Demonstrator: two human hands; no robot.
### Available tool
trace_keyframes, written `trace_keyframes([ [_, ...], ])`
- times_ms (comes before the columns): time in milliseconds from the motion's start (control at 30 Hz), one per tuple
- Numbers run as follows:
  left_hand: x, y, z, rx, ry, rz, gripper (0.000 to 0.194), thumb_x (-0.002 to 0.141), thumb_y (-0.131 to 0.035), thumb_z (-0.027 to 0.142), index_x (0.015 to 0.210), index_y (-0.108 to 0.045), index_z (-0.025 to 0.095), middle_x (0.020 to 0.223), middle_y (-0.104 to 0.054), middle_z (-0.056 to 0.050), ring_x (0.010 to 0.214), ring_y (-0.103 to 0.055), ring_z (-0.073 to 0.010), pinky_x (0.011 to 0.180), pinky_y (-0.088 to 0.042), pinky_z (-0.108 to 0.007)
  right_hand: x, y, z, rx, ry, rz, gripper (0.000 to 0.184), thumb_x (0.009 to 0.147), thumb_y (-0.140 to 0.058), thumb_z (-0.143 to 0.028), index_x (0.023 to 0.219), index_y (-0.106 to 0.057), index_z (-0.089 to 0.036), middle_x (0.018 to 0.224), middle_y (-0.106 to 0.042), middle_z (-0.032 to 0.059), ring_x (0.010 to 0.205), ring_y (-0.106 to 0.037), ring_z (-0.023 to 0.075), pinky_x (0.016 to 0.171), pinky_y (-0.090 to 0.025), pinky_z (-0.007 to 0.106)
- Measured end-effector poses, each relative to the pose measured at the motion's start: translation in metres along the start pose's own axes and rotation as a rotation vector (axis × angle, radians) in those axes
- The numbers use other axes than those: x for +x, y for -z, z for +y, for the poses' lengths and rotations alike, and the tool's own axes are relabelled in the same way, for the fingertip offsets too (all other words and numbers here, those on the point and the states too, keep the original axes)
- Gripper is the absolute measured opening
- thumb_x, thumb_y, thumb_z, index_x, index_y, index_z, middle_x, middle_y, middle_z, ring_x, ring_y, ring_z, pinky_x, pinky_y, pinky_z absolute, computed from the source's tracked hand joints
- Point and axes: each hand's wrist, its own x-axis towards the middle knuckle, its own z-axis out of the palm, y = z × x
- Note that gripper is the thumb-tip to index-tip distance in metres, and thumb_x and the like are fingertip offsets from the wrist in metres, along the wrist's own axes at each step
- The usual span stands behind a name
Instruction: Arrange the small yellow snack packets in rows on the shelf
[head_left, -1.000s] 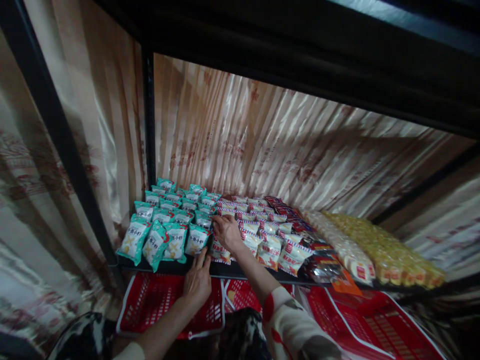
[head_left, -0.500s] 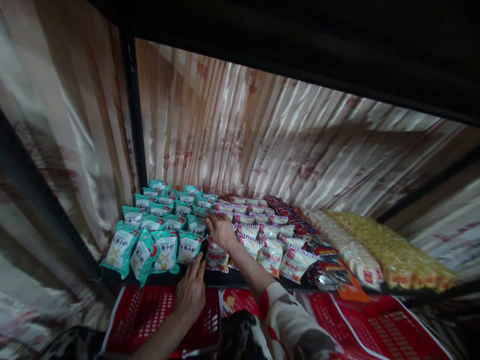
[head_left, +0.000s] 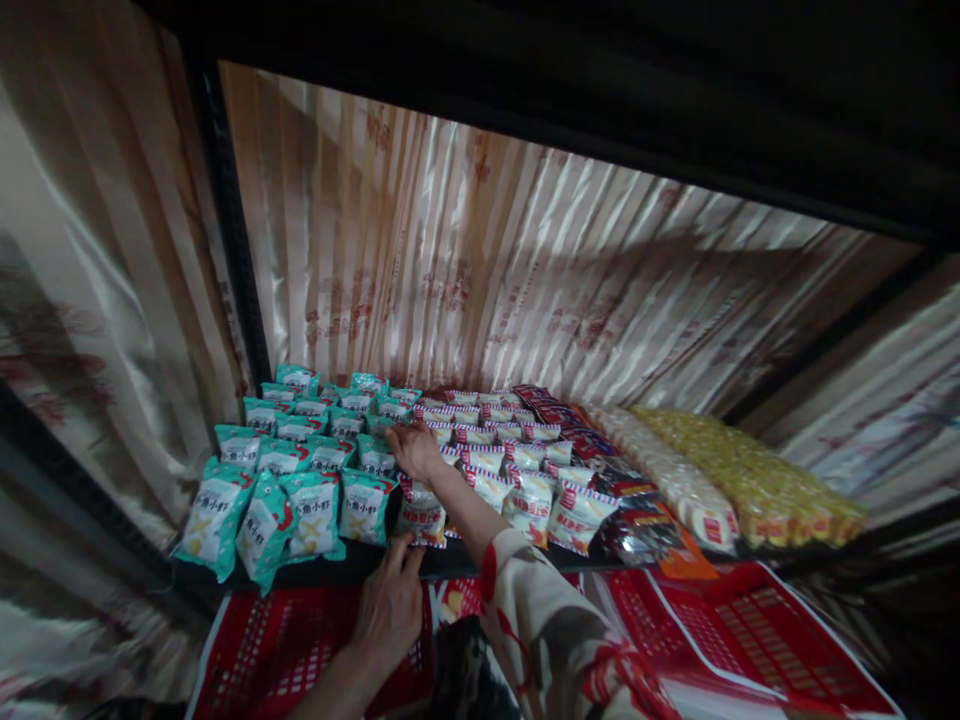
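Note:
On the black shelf point(head_left: 360, 558) stand rows of teal snack bags point(head_left: 311, 515), with rows of white-and-red snack bags point(head_left: 529, 505) to their right. My right hand point(head_left: 416, 450) reaches over the leftmost row of white-and-red bags, beside the teal ones. Its fingers are curled down on a white-and-red bag there; the fingertips are partly hidden. Below it, my left hand point(head_left: 390, 600) rests at the shelf's front edge, fingers stretched out. Its fingertips touch or nearly touch the bottom of the front white-and-red bag point(head_left: 420, 515).
Dark packets point(head_left: 637, 530), pale packs point(head_left: 712, 525) and yellow packs point(head_left: 780, 510) fill the shelf's right side. Red baskets point(head_left: 787, 635) sit below the front edge. A black post point(head_left: 232, 230) stands at the left, a dark upper shelf point(head_left: 600, 90) overhead, and a curtain point(head_left: 487, 270) hangs behind.
The view has shifted, so the shelf's left side appears further left. My right hand stays at the leftmost white-and-red row; my left hand's fingertips have moved right, under its front bag.

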Motion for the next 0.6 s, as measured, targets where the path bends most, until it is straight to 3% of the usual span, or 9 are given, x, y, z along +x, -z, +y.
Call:
trace_keyframes([
  [200,0.004,-0.008,0.007,-0.092,-0.136,0.022,0.054,0.076,-0.033,0.003,0.125,-0.051,0.017,0.128,-0.053,-0.008,0.118,-0.05,-0.0176,0.101,-0.042,-0.032,-0.027,0.025,0.042,-0.002,-0.035,0.055,0.046,0.097,-0.018,-0.028,0.094,-0.062,-0.015,0.087,-0.068,0.0106,0.086,-0.061,0.0175,0.089,-0.035,0.03],
  [333,0.011,-0.017,0.013,-0.173,-0.119,-0.003,0.055,0.077,-0.032,0.004,0.129,-0.047,0.014,0.133,-0.049,-0.009,0.123,-0.045,-0.017,0.104,-0.039,-0.033,-0.047,0.033,0.071,-0.004,-0.042,0.062,0.054,0.097,-0.015,-0.029,0.08,-0.064,-0.015,0.074,-0.067,0.0102,0.078,-0.062,0.0187,0.084,-0.039,0.03],
  [467,0.017,-0.025,0.014,-0.153,-0.042,0.009,0.054,0.079,-0.031,0.006,0.131,-0.044,0.01,0.135,-0.047,-0.012,0.125,-0.043,-0.0192,0.105,-0.037,-0.034,-0.054,0.024,0.072,0.017,0.018,0.048,0.059,0.097,-0.012,-0.034,0.072,-0.063,-0.018,0.068,-0.067,0.007,0.08,-0.062,0.0175,0.087,-0.039,0.029],
  [600,0.02,-0.028,0.01,-0.101,0.001,0.035,0.054,0.078,-0.032,0.006,0.131,-0.044,0.009,0.135,-0.047,-0.013,0.125,-0.043,-0.0192,0.106,-0.036,-0.033,-0.054,0.012,0.061,0.036,0.029,0.061,0.058,0.097,-0.012,-0.036,0.081,-0.064,-0.017,0.078,-0.069,0.0075,0.092,-0.06,0.0174,0.094,-0.036,0.03],
])
